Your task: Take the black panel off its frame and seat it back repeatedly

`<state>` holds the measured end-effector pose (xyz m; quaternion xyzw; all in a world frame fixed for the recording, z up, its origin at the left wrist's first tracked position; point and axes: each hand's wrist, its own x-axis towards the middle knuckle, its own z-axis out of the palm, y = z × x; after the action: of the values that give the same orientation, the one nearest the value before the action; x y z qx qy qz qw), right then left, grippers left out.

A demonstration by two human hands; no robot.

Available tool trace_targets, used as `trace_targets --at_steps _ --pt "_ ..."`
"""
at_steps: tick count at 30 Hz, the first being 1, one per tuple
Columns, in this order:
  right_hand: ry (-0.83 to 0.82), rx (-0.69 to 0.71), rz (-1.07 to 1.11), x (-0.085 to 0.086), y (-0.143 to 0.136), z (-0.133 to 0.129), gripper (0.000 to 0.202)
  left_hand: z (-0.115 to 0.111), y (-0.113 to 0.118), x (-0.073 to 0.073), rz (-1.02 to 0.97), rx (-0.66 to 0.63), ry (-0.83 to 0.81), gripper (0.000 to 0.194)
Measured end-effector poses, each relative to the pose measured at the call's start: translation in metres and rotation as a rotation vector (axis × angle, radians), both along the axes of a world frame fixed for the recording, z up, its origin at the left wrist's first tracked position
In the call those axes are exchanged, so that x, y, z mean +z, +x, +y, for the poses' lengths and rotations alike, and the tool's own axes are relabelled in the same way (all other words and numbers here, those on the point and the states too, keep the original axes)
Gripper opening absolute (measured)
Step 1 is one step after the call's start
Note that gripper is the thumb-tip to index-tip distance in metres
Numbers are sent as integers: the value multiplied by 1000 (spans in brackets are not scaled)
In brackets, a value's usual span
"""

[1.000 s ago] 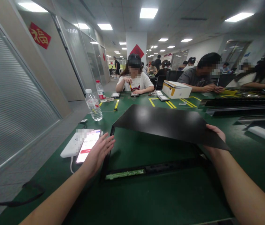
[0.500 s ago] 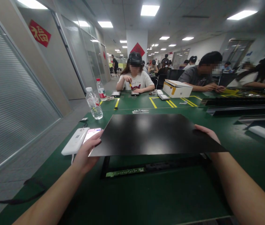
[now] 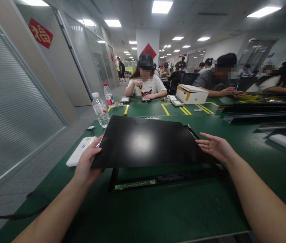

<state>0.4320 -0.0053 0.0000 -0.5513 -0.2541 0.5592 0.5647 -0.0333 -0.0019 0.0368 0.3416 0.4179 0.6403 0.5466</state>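
A flat, glossy black panel [image 3: 143, 143] is tilted above the table, its left side raised. My left hand [image 3: 88, 160] grips its left edge, thumb on top and fingers hidden beneath. Near the panel's right edge, my right hand [image 3: 219, 147] is open with fingers stretched toward it; whether the fingertips touch the panel I cannot tell. Under the panel lies a black frame [image 3: 196, 173], partly covered, with its right side showing. A green circuit board strip [image 3: 135, 184] sits along the frame's near side.
A white power bank [image 3: 80, 151] and two water bottles [image 3: 100, 109] stand left on the green table [image 3: 158, 212]. Across it, a person [image 3: 146, 81] works on a small device. A white box [image 3: 192, 93] and long dark metal strips [image 3: 261, 116] are at the right.
The panel has shifted left and its right side has dropped toward the frame. My right hand has let go of the right edge and spread its fingers; my left hand keeps its grip.
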Motion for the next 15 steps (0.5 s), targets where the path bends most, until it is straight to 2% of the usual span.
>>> trace_targets --at_steps 5,15 --pt "-4 -32 -143 -1 0 0 39 -2 2 -7 57 -16 -86 60" --pt "-19 -128 -337 -9 7 6 37 -1 5 -19 46 -48 -76 59"
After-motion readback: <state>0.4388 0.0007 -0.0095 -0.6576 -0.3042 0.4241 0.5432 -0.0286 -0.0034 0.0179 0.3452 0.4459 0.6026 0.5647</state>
